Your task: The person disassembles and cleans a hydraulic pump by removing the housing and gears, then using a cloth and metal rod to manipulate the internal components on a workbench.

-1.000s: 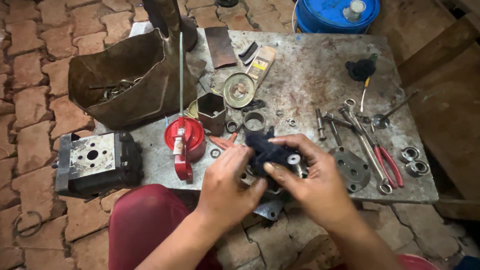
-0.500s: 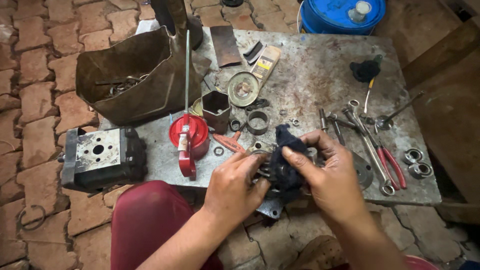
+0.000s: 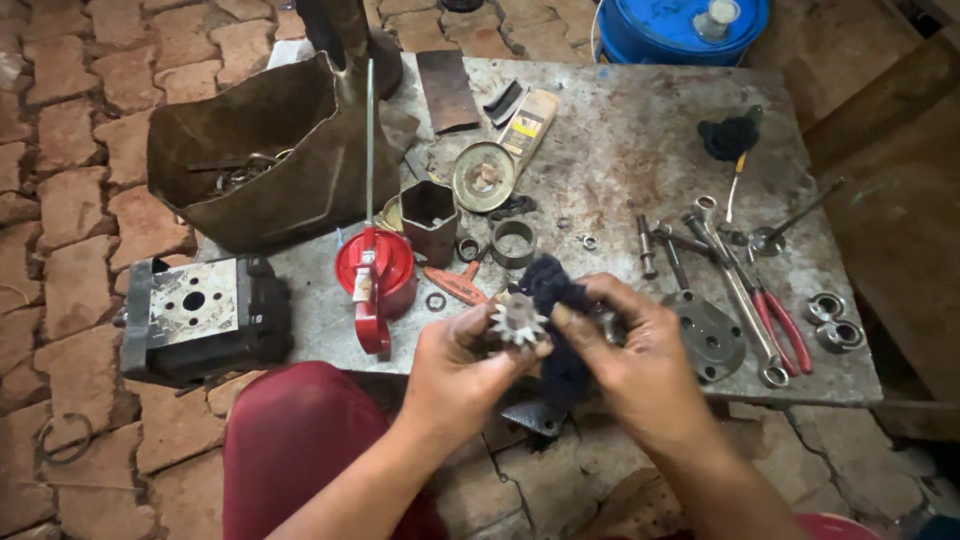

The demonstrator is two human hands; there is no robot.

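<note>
Left hand [image 3: 462,370] and right hand [image 3: 640,365]: both bare, without gloves, rings or watch; the forearms are bare as well, with no sleeve in view. Fingers [image 3: 585,325] carry dark, greasy smudges, most at the tips and nails. Lap: dark red trousers [image 3: 300,445] of plain cloth, showing below the left forearm.

A small toothed metal gear [image 3: 518,320] faces the camera, held above the table's near edge, touching a dark rag [image 3: 556,300].

Toothed gear [image 3: 517,320] now exposed from dark rag [image 3: 556,300], held up by left hand [image 3: 462,360].
</note>
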